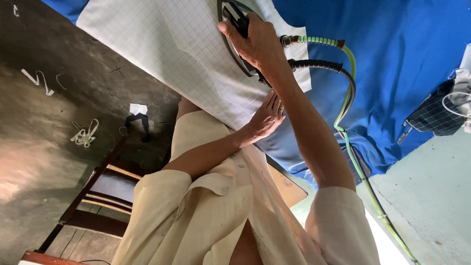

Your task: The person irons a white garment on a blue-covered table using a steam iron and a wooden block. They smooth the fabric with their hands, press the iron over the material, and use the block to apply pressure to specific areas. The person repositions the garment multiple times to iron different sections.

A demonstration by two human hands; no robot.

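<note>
— What's that in the right hand?

— A steam iron, dark, with a shiny soleplate. The fingers are wrapped tight round its handle, and it rests flat on the pale checked fabric, near the far edge of the piece.

— And those tubes?

— Two lines come off the back of the iron: a green hose and a black ribbed cable. They trail away to the side, off the cloth, and run down toward the floor, I'd judge so they don't drag across the pressed part.

— The other hand?

— The left hand lies open, fingers together and flat, palm down on the near edge of the checked fabric, gripping nothing. It looks like it's pinning the cloth so it stays smooth while the iron bears on it.

— What's underneath?

— A blue cover spread over the counter; the checked piece lies on top of it, which gives a padded surface. Off at the far end there's a dark plaid cloth, well apart from the work.

— Anything on the floor?

— A wooden chair just beside the person, and white scraps scattered on the dark floor, near the chair. The person wears a cream shirt.
</note>
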